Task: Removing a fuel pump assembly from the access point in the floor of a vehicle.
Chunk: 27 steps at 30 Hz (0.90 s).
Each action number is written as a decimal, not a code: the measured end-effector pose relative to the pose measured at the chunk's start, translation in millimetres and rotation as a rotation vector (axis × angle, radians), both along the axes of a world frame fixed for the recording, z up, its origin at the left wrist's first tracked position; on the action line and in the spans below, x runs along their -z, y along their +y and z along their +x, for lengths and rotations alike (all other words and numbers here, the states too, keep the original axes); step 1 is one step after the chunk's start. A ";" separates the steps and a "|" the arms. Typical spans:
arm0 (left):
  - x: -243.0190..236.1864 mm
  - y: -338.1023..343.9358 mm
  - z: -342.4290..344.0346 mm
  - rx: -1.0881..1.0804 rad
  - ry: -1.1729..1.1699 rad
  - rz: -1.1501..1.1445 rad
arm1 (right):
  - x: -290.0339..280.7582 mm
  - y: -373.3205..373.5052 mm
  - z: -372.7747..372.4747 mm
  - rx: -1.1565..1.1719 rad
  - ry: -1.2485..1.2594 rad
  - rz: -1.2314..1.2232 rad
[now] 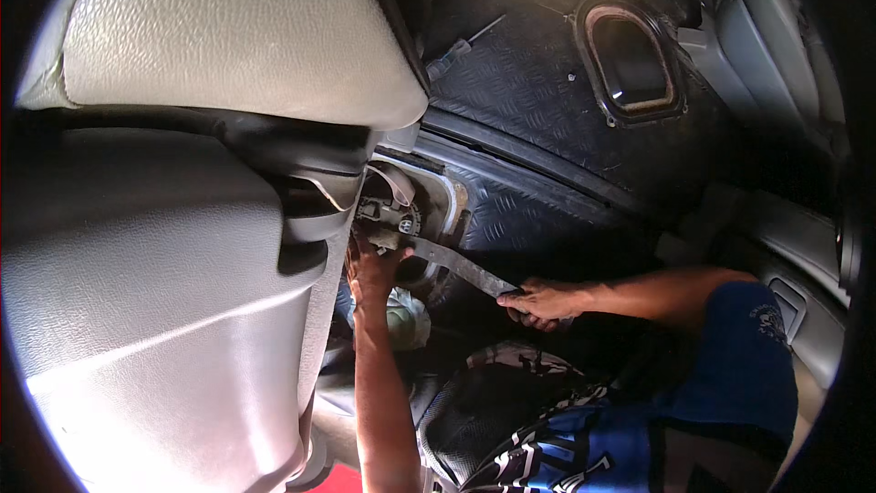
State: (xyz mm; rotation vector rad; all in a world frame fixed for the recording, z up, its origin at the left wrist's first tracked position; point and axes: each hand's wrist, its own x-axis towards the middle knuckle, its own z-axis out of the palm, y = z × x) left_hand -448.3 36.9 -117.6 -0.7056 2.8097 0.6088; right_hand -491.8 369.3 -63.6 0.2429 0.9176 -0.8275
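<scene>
My right hand (540, 303) grips one end of a long, flat metal bar (461, 267), which slants up-left into an open floor recess (456, 196). Inside sits a dirty round fitting (381, 212) with a connector, and a pale curved piece (398, 184) rises above it. My left hand (372, 269) has its fingers curled at the bar's far end, over the fitting; what exactly they hold is partly hidden. A crumpled pale green cloth or bag (406, 319) lies just below the recess, beside my left forearm.
A grey seat (155, 292) with a cream section (228, 27) fills the left side. A screwdriver (456, 53) lies on the black patterned floor (511, 82) beyond a rail (529, 160). An oval framed opening (628, 59) is at upper right, beside grey interior panels (776, 55).
</scene>
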 end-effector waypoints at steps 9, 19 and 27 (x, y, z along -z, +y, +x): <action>-0.4 5.9 -13.9 -0.044 -0.074 0.000 | -10.4 -7.6 -6.9 -0.034 0.056 0.019; -5.3 5.3 -13.9 -0.062 -0.031 0.020 | -18.9 -14.2 -13.9 -0.095 0.105 0.078; 3.1 -2.7 -10.5 -0.056 -0.003 0.007 | -20.2 -18.7 -13.1 -0.035 0.117 0.076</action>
